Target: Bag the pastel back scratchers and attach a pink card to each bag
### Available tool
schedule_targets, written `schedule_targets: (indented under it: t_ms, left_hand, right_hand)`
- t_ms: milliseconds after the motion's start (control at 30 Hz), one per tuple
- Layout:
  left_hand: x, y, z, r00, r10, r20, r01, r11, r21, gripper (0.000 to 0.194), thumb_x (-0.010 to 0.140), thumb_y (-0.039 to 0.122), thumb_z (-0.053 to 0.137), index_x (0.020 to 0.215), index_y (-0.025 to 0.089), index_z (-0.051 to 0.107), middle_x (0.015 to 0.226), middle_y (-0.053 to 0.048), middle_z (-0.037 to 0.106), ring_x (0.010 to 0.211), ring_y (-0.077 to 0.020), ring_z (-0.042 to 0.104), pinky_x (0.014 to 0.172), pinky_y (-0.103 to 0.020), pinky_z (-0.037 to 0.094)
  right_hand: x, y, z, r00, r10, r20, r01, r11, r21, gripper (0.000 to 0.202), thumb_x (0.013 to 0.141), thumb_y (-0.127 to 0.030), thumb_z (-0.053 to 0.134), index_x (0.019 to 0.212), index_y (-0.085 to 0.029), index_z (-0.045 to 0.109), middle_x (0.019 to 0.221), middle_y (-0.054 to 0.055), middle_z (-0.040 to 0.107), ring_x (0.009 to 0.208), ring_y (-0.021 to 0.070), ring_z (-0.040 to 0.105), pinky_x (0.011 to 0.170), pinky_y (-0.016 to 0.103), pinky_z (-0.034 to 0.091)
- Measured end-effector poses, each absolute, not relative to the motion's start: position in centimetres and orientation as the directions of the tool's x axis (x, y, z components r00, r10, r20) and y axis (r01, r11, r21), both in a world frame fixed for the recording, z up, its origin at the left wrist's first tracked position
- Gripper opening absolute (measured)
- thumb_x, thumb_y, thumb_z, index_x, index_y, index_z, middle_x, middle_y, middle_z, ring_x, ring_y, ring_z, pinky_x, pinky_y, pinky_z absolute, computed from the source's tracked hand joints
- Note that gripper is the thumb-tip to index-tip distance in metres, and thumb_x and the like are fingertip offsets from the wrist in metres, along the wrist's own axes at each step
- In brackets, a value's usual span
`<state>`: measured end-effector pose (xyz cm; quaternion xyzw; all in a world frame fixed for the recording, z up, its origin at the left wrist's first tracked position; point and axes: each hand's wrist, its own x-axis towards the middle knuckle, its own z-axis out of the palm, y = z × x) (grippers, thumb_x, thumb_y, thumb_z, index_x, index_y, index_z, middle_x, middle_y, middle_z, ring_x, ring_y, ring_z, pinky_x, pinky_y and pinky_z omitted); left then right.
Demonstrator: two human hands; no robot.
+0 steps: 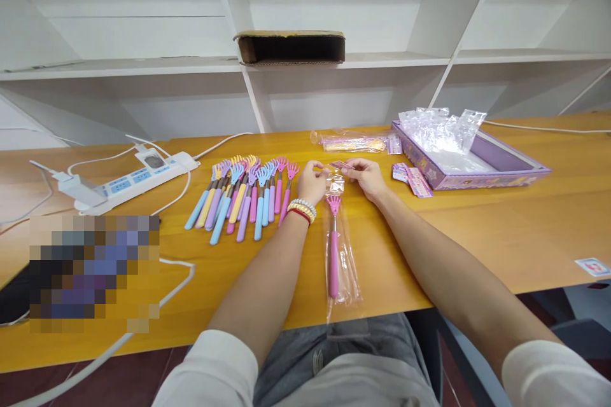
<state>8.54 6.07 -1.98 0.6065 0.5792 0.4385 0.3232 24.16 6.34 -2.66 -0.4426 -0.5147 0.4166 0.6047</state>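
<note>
A pink back scratcher (334,261) lies inside a clear plastic bag (350,276) in front of me, its clawed end pointing away. My left hand (312,183) is closed at the far end of the bag, its fingertips pinching the plastic. My right hand (366,178) pinches a small pink printed card (340,165) over the bag's far end. To the left of my left hand lies a pile of back scratchers (243,197) with blue, yellow, purple and pink handles. Several printed cards (419,182) rest to the right of my right hand.
A purple box (496,179) at the right holds clear plastic bags (442,130). Bagged back scratchers (356,142) lie at the back. On the left are a white power strip (138,183), cables and a blurred-out area. A cardboard box (291,49) sits on the white shelf.
</note>
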Motion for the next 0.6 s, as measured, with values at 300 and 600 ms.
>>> schedule_targets:
  t_ms: [300, 600]
  left_hand:
    - [8.89, 6.42, -2.52, 0.054, 0.962, 0.268, 0.294, -0.272, 0.916, 0.01, 0.078, 0.021, 0.054, 0.081, 0.016, 0.062, 0.077, -0.004, 0.066, 0.07, -0.0135, 0.06, 0.067, -0.024, 0.045]
    - [8.87, 6.87, -2.78, 0.094, 0.974, 0.206, 0.218, -0.222, 0.95, 0.021, 0.077, 0.012, 0.049, 0.09, 0.015, 0.065, 0.09, -0.006, 0.068, 0.081, -0.015, 0.061, 0.076, -0.026, 0.047]
  right_hand:
    - [24.39, 6.08, -2.45, 0.018, 0.984, 0.178, -0.247, 0.177, -0.953, 0.027, 0.052, -0.034, 0.08, 0.065, -0.018, 0.061, 0.068, -0.001, 0.064, 0.06, 0.0119, 0.057, 0.053, 0.025, 0.047]
    - [24.67, 6.08, -2.23, -0.099, 0.992, 0.082, -0.218, 0.059, -0.974, 0.03, 0.052, -0.034, 0.081, 0.069, -0.015, 0.065, 0.067, 0.003, 0.067, 0.058, 0.0134, 0.061, 0.049, 0.023, 0.048]
